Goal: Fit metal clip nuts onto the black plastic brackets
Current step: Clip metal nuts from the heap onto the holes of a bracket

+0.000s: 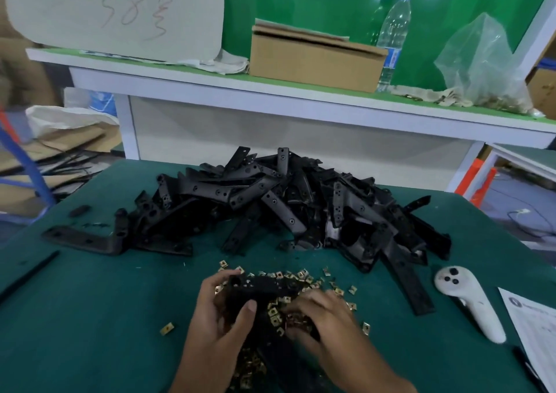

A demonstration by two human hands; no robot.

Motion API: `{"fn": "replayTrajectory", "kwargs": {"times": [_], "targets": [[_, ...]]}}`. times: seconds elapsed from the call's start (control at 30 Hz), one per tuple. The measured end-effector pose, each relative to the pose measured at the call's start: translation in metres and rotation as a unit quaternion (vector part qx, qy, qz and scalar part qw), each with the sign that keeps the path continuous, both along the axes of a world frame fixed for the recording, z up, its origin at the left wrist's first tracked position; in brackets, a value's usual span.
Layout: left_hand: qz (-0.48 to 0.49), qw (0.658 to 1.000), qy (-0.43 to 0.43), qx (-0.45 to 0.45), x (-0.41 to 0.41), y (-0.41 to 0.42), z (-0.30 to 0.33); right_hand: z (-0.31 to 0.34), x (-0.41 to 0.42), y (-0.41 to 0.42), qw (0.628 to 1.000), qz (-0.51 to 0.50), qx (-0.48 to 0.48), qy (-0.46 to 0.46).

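My left hand (221, 311) grips a black plastic bracket (258, 292) low over the green table, thumb curled over its near side. My right hand (323, 320) lies beside it with its fingers bent down into a scatter of brass-coloured metal clip nuts (276, 314); the fingertips are hidden, so whether they pinch a nut cannot be told. More clip nuts (304, 276) lie spread beyond the bracket, and one lone nut (167, 328) sits to the left. A big heap of black brackets (285, 206) fills the table's middle.
A white handheld controller (469, 305) and a printed sheet (532, 320) lie at the right. A single L-shaped bracket (87, 239) lies at the left. On the shelf behind stand a cardboard box (313, 61), a water bottle (394, 34) and a plastic bag (481, 64).
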State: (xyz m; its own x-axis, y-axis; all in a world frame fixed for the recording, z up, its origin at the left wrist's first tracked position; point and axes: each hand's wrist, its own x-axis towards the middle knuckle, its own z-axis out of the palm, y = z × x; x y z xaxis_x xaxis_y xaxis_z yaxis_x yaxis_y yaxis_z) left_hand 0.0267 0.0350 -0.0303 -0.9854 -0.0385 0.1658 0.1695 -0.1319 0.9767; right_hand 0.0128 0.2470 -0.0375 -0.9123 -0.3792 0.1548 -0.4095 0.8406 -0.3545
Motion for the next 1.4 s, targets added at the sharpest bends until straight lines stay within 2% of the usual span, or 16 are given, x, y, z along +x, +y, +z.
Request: {"fn": "replayTrajectory", "kwargs": {"times": [0.13, 0.2, 0.3, 0.37, 0.47, 0.57, 0.7, 0.9, 1.17, 1.4], "targets": [[-0.023, 0.981, 0.094, -0.167, 0.006, 0.002, -0.006, -0.005, -0.003, 0.007, 0.998, -0.003, -0.03, 0.055], [-0.022, 0.974, 0.112, -0.198, 0.006, 0.004, -0.006, -0.005, -0.004, 0.009, 0.997, -0.014, -0.052, 0.047], [-0.03, 0.968, 0.119, -0.217, 0.005, 0.006, -0.006, 0.002, 0.0, 0.006, 0.984, -0.059, -0.162, 0.041], [-0.049, 0.963, 0.124, -0.236, 0.004, 0.007, -0.007, 0.008, 0.005, 0.003, 0.962, -0.093, -0.257, -0.015], [-0.08, 0.955, 0.128, -0.255, 0.002, 0.008, -0.009, 0.016, 0.009, 0.001, 0.897, -0.103, -0.397, -0.162], [-0.107, 0.961, 0.114, -0.23, 0.001, 0.007, -0.01, 0.022, 0.01, -0.002, 0.852, -0.097, -0.469, -0.212], [-0.136, 0.975, 0.081, -0.157, 0.003, 0.007, -0.011, 0.024, 0.013, -0.004, 0.844, -0.062, -0.484, -0.223], [-0.089, 0.959, 0.114, -0.242, 0.005, 0.007, -0.008, 0.027, 0.019, -0.013, 0.844, -0.042, -0.483, -0.23], [-0.083, 0.974, 0.09, -0.189, 0.004, 0.006, -0.009, 0.023, 0.022, -0.016, 0.836, -0.014, -0.48, -0.266], [-0.112, 0.982, 0.066, -0.138, 0.004, 0.005, -0.008, 0.022, 0.02, -0.014, 0.802, -0.013, -0.487, -0.346]]}}
